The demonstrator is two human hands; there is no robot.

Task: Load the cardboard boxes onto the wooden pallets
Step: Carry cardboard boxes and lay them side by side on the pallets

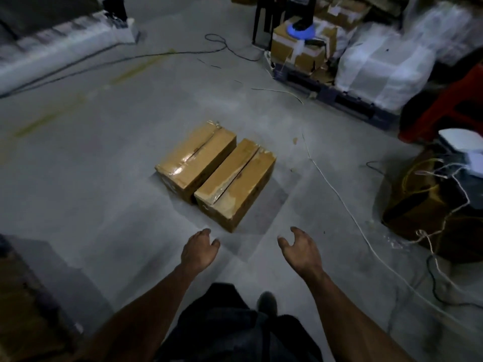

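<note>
Two taped brown cardboard boxes lie side by side on the grey concrete floor, the left box (197,159) and the right box (236,182), their long sides touching. My left hand (200,248) and my right hand (300,248) reach forward just short of the right box's near end, apart from it, fingers loosely curled and holding nothing. A dark pallet (347,99) at the back right carries taped boxes (300,49) and white wrapped bundles (384,66).
A white cord (337,194) runs across the floor to the right of the boxes. An open carton with tangled cables (428,202) stands at the right. A black cable (183,52) crosses the far floor. A dark stack (23,296) fills the near left.
</note>
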